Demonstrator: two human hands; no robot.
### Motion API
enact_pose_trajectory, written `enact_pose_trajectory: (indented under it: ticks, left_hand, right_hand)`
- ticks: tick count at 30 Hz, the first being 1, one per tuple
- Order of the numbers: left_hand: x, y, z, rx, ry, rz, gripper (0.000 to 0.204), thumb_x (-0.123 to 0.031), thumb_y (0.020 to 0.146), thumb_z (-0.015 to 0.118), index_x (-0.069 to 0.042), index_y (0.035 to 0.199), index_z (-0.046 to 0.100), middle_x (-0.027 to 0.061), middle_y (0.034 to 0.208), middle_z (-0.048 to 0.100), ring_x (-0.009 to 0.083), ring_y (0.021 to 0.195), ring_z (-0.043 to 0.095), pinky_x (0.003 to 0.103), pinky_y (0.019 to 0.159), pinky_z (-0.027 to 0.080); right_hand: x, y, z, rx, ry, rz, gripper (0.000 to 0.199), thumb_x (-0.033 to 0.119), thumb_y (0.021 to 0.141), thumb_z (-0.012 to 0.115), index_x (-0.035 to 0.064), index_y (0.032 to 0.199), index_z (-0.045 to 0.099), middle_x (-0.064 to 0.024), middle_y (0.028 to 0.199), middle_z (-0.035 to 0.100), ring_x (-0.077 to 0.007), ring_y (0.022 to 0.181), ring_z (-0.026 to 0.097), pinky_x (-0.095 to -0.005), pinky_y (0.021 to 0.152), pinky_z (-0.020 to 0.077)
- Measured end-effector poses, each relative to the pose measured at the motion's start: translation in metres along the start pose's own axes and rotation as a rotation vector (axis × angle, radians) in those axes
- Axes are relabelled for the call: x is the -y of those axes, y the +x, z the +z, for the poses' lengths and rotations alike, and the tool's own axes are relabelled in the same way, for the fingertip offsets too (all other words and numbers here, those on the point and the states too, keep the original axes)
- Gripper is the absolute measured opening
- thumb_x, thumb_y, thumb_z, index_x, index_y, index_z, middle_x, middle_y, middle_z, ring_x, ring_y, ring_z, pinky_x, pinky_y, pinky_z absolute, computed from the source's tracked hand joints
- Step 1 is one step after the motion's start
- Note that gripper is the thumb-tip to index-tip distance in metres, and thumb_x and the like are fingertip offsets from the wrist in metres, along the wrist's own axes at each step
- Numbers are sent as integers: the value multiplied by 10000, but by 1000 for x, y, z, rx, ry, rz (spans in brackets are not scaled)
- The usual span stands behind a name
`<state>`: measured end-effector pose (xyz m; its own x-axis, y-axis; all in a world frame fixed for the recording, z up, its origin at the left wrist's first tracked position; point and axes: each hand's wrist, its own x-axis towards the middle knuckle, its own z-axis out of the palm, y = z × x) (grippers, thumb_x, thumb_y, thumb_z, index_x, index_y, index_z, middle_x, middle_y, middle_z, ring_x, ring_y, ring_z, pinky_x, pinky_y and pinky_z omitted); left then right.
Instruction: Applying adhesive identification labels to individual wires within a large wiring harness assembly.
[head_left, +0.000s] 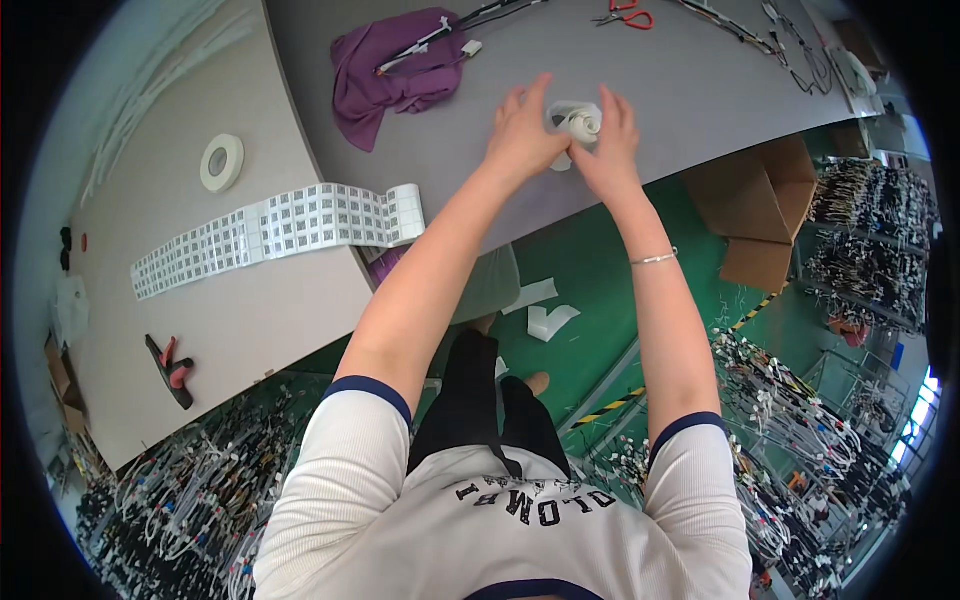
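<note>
At the front edge of the grey table, both my hands are raised around a loosely coiled white strip [582,123], which looks like a roll of paper or label backing. My left hand [525,135] curves around its left side, fingers spread and thumb pointing inward. From the right, my right hand [611,150] has its thumb against the coil and its fingers arched over. The two thumbs meet at the near side of the coil. A loose white end hangs just below them. Slight blur hides the exact finger contact.
Left of my hands lie a purple cloth [390,75], a long sheet of printed labels [290,222], a tape roll [222,163] and a black-and-red tool [172,372]. Red-handled cutters [632,17] lie farther back. A cardboard box [752,200] and cable racks [870,240] stand right.
</note>
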<state>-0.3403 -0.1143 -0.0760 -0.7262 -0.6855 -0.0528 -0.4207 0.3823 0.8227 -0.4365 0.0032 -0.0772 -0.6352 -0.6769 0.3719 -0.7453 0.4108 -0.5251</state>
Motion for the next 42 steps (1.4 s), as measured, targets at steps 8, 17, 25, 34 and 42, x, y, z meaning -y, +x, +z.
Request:
enact_pose_trajectory:
  ticks: [8, 17, 25, 34, 42]
  left_hand:
    - [32, 48, -23, 308, -160, -44, 493, -257, 752, 735, -60, 1197, 660, 193, 1066, 688, 297, 983, 674, 390, 882, 521]
    - [20, 61, -27, 545, -193, 43, 465, -279, 784, 795, -10, 1150, 691, 142, 1061, 702, 226, 962, 654, 346, 847, 512]
    - [23, 68, -34, 468, 36, 84, 358, -206, 815, 703, -85, 1152, 699, 140, 1000, 715, 237, 880, 686, 369, 750, 544]
    - [15, 81, -31, 567, 310, 239, 238, -265, 890, 644, -106, 1041, 735, 165, 892, 709, 322, 835, 678, 414, 721, 527]
    - [-1, 102, -28, 647, 294, 389, 235, -242, 890, 666, -46, 1003, 733, 155, 836, 707, 279, 717, 642, 384, 678, 502]
  right_hand:
    - [-14, 16, -12, 368, 366, 41, 486, 91, 827, 631, 50, 1297, 517, -205, 1302, 514, -359, 1241, 463, -423, 1050, 396]
    - [-17, 24, -5, 358, 455, 46, 373, 41, 882, 526, 28, 1251, 581, -177, 1280, 553, -306, 1187, 536, -329, 965, 453]
    - [15, 23, 4, 275, -45, 77, 387, 136, 850, 557, 47, 1222, 614, -135, 1292, 548, -329, 1205, 488, -507, 1041, 347]
    - [-18, 24, 7, 107, -160, -192, 136, 187, 881, 655, 124, 994, 698, -4, 946, 660, -228, 934, 603, -426, 857, 426]
    - [-34, 41, -2, 255, -104, -134, 148, 209, 926, 599, 118, 959, 711, -29, 890, 656, -243, 905, 607, -410, 835, 425]
